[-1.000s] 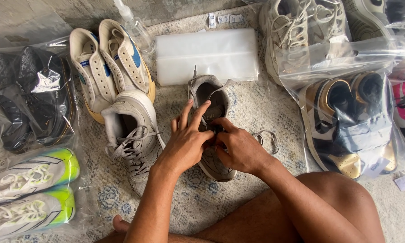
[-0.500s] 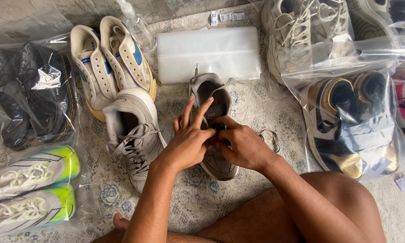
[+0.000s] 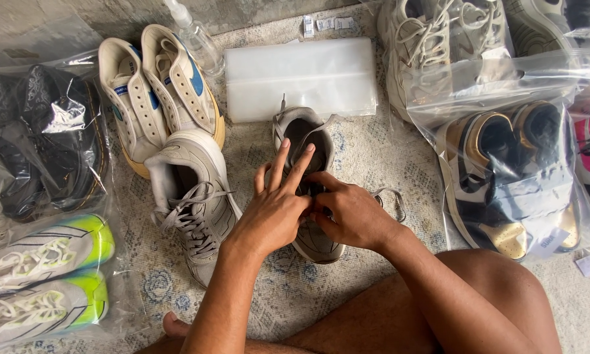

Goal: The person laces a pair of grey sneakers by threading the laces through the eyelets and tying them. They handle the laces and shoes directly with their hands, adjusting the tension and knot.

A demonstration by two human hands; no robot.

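Note:
A grey sneaker (image 3: 308, 141) lies on the patterned rug in front of me, heel away from me. Both hands work over its tongue and lace area. My left hand (image 3: 275, 210) pinches at the laces with thumb and lower fingers while two fingers stick up over the shoe's opening. My right hand (image 3: 350, 213) grips the laces from the right side, fingertips meeting the left hand's. A loose lace end (image 3: 390, 196) loops out on the rug to the right. The matching grey sneaker (image 3: 193, 196), laced, lies just left of my left hand.
A cream and blue pair (image 3: 160, 92) lies at the back left by a clear bottle (image 3: 196, 36). A white plastic bag stack (image 3: 301, 75) sits behind the shoe. Bagged shoes (image 3: 511, 177) line the right; black boots (image 3: 45, 144) and neon-green shoes (image 3: 42, 275) the left. My bare knee (image 3: 478, 295) is lower right.
Both hands stay on the sneaker's laces with only small finger shifts; the shoe has not moved.

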